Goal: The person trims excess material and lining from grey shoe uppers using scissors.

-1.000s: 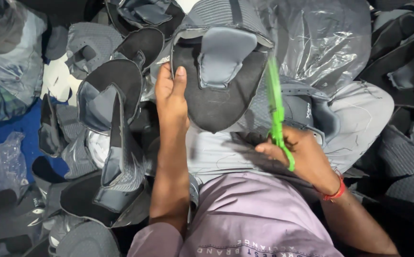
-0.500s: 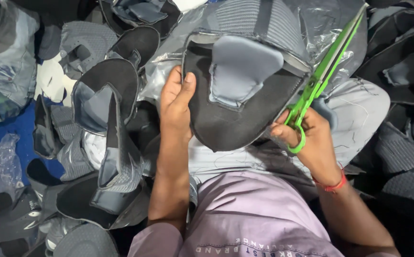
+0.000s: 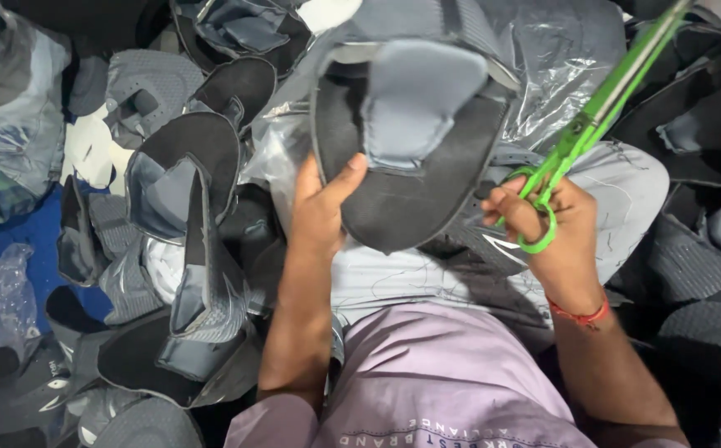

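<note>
The left hand [image 3: 323,211] grips the lower edge of a shoe upper [image 3: 414,124], a rounded black fabric piece with a grey padded tongue on top and a knitted grey panel behind, held up over the lap. The right hand [image 3: 547,228] is closed through the loops of green scissors [image 3: 597,120], blades together, their tips cut off at the frame's top. Around lie more uppers [image 3: 182,174] and crinkled clear plastic [image 3: 563,58]; the dark heap at right is hard to make out.
</note>
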